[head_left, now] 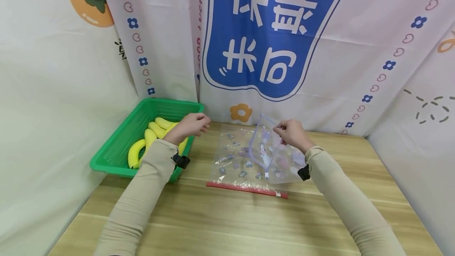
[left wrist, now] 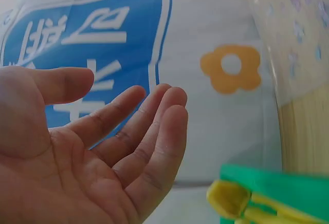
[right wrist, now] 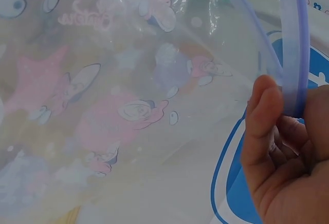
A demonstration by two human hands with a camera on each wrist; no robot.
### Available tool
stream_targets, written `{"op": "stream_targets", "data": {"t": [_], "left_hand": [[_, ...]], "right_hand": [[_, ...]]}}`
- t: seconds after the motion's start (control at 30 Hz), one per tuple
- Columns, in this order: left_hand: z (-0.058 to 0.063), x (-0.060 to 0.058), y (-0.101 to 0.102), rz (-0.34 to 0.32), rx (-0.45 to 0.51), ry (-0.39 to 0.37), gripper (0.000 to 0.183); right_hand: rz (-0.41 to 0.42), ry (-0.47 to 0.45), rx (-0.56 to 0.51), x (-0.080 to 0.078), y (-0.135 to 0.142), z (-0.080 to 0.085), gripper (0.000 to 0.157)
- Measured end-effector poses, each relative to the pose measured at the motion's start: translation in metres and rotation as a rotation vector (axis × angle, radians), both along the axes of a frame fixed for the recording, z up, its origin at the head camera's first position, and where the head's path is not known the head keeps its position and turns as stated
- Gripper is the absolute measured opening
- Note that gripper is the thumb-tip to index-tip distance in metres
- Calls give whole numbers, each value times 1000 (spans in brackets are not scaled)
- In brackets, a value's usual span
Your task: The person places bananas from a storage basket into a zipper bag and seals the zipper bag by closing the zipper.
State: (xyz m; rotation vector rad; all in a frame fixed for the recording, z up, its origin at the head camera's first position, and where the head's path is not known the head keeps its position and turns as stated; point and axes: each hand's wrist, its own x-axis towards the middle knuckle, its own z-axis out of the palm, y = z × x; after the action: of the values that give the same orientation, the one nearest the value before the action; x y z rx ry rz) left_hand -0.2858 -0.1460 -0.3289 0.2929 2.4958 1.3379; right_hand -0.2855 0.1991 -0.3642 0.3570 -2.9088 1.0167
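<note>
My right hand (head_left: pixel 292 133) pinches the purple rim of a clear printed zip bag (right wrist: pixel 118 116) between thumb and fingers. The bag's mouth gapes, its rim spread into a loop in the head view. Beneath it on the table lies a second clear zip bag (head_left: pixel 231 157), with small printed figures and a red strip (head_left: pixel 245 188) along its near edge. My left hand (head_left: pixel 192 125) holds nothing; its fingers are loosely bent and the palm shows in the left wrist view. It is over the right side of a green basket (head_left: pixel 113 149) with several yellow bananas (head_left: pixel 150 137).
The wooden table (head_left: pixel 220 224) runs up to a printed cloth (head_left: pixel 170 50) at the back. White cloth walls (head_left: pixel 419 137) close in both sides. In the head view, my left forearm crosses the basket's near right corner.
</note>
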Motion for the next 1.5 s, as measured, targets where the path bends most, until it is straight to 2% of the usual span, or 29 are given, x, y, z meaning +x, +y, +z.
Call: {"op": "stream_targets", "data": {"t": [0.2,0.4,0.5,0.7,0.77,0.97,1.07,1.27,1.5], "left_hand": [[-2,-11,-27,14,-70,5,38],[-6,-22,-48,28,-185,61,36],[-8,-27,-55,36,-252,85,37],[-12,-34,-65,73,-337,68,43],[-14,-35,-69,87,-364,83,42],[-17,-41,-75,125,-380,122,38],[-20,-45,-78,111,-401,97,41],[-35,-55,-84,75,-435,-11,55],[-50,-61,-86,55,-449,-24,56]], "right_hand": [[-4,-8,7,-1,1,-1,19],[-3,6,16,-1,2,-2,18],[1,11,19,-1,2,-3,19],[7,4,20,-1,3,-4,19],[8,0,21,-1,3,-4,19],[12,-1,31,1,4,-3,21],[8,-8,27,2,3,-2,20],[15,-21,20,2,2,-3,22],[22,-29,27,1,0,-4,19]]}}
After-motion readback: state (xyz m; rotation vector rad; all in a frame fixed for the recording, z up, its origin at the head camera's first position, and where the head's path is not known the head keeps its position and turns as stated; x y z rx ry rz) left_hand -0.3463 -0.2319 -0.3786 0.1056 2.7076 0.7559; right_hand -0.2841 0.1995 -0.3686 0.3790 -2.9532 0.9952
